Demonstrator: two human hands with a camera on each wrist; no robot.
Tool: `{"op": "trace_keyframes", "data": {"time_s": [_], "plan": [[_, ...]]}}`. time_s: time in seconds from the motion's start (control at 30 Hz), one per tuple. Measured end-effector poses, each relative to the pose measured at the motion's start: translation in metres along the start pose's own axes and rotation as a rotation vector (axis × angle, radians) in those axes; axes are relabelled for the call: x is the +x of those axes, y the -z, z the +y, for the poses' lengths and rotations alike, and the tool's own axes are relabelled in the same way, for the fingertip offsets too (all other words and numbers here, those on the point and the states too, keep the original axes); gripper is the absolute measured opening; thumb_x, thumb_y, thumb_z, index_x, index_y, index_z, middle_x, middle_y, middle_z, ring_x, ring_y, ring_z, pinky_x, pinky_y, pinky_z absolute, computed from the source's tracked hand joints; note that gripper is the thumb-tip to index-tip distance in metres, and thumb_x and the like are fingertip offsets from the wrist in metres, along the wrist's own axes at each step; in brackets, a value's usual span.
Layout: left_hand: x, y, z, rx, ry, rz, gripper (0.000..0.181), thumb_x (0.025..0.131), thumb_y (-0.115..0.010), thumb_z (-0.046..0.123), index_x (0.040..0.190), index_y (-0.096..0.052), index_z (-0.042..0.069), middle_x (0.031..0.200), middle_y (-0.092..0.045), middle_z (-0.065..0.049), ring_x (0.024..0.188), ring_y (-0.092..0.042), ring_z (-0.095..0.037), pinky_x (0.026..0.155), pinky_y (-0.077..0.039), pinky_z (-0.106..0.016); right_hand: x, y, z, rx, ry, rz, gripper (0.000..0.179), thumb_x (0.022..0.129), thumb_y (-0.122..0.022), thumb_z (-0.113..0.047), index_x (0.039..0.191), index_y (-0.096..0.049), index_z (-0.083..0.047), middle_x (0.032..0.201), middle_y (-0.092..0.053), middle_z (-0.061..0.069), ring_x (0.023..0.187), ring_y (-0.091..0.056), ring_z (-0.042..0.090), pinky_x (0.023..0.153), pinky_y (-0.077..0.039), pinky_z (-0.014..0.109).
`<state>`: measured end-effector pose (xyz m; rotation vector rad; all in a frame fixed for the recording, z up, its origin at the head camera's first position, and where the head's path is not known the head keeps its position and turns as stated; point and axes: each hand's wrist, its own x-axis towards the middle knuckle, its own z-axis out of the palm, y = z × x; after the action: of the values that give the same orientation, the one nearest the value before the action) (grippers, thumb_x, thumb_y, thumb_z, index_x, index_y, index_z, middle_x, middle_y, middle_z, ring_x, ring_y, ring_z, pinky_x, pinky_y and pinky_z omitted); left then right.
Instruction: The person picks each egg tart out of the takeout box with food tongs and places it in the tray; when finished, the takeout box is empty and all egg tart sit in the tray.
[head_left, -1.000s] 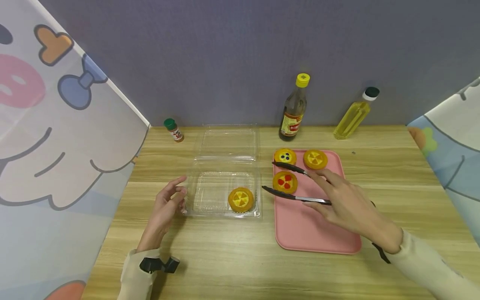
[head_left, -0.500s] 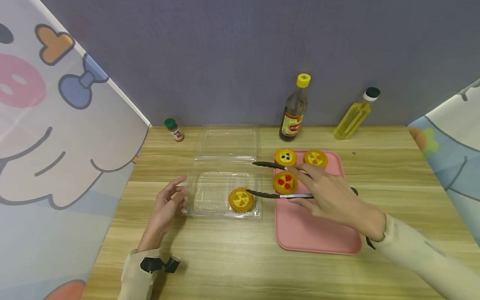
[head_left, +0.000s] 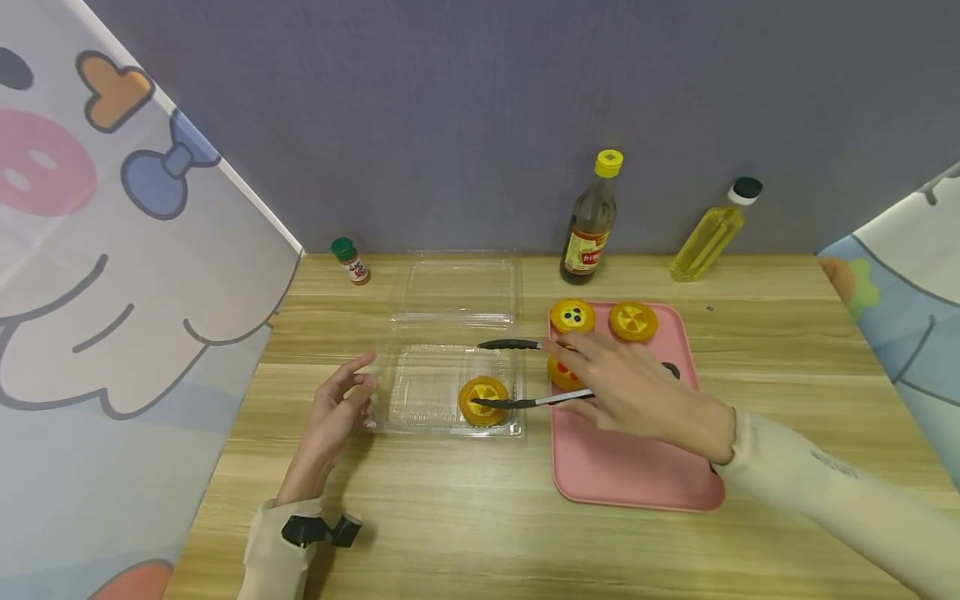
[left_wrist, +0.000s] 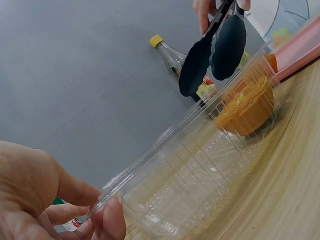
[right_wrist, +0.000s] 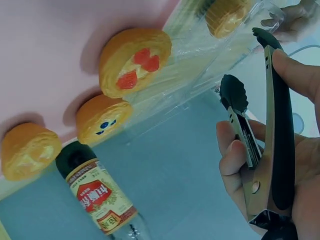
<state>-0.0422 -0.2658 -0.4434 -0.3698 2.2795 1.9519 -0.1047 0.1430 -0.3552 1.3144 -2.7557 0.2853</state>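
My right hand (head_left: 630, 392) grips a pair of tongs (head_left: 517, 404) with black tips, spread apart and with nothing between them. The tips hang over the right part of a hinged clear plastic container (head_left: 427, 387), its lid folded back. Inside it, at the front right, sits a tart (head_left: 482, 417) with yellow wedge topping, overlapped by the near tip in the head view. My left hand (left_wrist: 40, 200) pinches the container's left rim between thumb and finger. On the pink tray (head_left: 637, 479) lie a red-topped tart (right_wrist: 135, 62), a blueberry-dotted tart (head_left: 572, 317) and a wedge-topped tart (head_left: 633, 322).
Behind the tray stand a dark sauce bottle (head_left: 588, 233) with a yellow cap and an oil bottle (head_left: 707, 242). A small green-capped seasoning jar (head_left: 350, 261) stands at the back left. A grey partition (head_left: 450, 125) closes off the table's far edge.
My right hand has carried the spread tongs leftward from above the tray to above the container. The left hand has stayed at the container's left rim, and the tarts have not moved.
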Motion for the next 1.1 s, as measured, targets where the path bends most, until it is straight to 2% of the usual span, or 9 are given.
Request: {"op": "trace_keyframes", "data": {"time_s": [0.27, 0.43, 0.5, 0.67, 0.83, 1.1], "plan": [[-0.001, 0.0, 0.001, -0.01, 0.002, -0.005, 0.048, 0.11, -0.051, 0.012, 0.157, -0.043, 0.009, 0.109, -0.05, -0.001, 0.07, -0.049, -0.006, 0.059, -0.048, -0.019, 0.012, 0.005, 0.0, -0.009, 0.056, -0.039, 0.075, 0.084, -0.086, -0.046, 0.143, -0.062, -0.006, 0.138, -0.065, 0.014, 0.115, -0.07, 0.03, 0.06, -0.059, 0.036], [-0.001, 0.0, 0.002, -0.01, -0.001, -0.005, 0.049, 0.11, -0.051, 0.012, 0.157, -0.042, 0.007, 0.109, -0.049, -0.002, 0.07, -0.049, -0.006, 0.059, -0.048, -0.019, 0.017, 0.007, -0.002, -0.032, 0.083, -0.079, 0.073, 0.084, -0.086, -0.046, 0.14, -0.063, -0.004, 0.139, -0.065, 0.015, 0.117, -0.069, 0.032, 0.072, -0.064, 0.044], [-0.001, 0.0, 0.002, -0.011, -0.004, 0.001, 0.048, 0.11, -0.052, 0.012, 0.157, -0.042, 0.007, 0.108, -0.05, -0.001, 0.07, -0.05, -0.006, 0.059, -0.048, -0.019, 0.02, 0.007, -0.002, -0.045, 0.098, -0.092, 0.072, 0.085, -0.085, -0.046, 0.139, -0.063, -0.004, 0.136, -0.065, 0.014, 0.115, -0.069, 0.031, 0.072, -0.064, 0.044], [-0.001, 0.0, 0.001, -0.027, -0.001, 0.004, 0.049, 0.109, -0.052, 0.012, 0.157, -0.043, 0.006, 0.107, -0.051, 0.0, 0.07, -0.049, -0.005, 0.058, -0.047, -0.019, 0.027, 0.005, -0.004, -0.06, 0.133, -0.129, 0.069, 0.085, -0.086, -0.044, 0.136, -0.065, -0.004, 0.123, -0.066, 0.008, 0.102, -0.069, 0.024, 0.063, -0.06, 0.038], [-0.001, -0.001, 0.0, -0.03, -0.002, 0.004, 0.048, 0.109, -0.052, 0.011, 0.157, -0.043, 0.007, 0.107, -0.05, 0.0, 0.07, -0.048, -0.005, 0.058, -0.047, -0.018, 0.031, 0.003, -0.005, -0.032, 0.143, -0.159, 0.067, 0.084, -0.087, -0.042, 0.134, -0.065, -0.003, 0.119, -0.067, 0.007, 0.093, -0.067, 0.019, 0.062, -0.057, 0.034], [0.0, -0.001, 0.0, -0.017, 0.002, 0.015, 0.048, 0.109, -0.052, 0.012, 0.157, -0.044, 0.01, 0.107, -0.05, 0.0, 0.069, -0.049, -0.005, 0.058, -0.046, -0.019, 0.034, -0.002, -0.007, 0.01, 0.146, -0.159, 0.056, 0.085, -0.087, -0.036, 0.127, -0.068, -0.005, 0.097, -0.061, 0.0, 0.076, -0.056, 0.011, 0.056, -0.051, 0.028]]}}
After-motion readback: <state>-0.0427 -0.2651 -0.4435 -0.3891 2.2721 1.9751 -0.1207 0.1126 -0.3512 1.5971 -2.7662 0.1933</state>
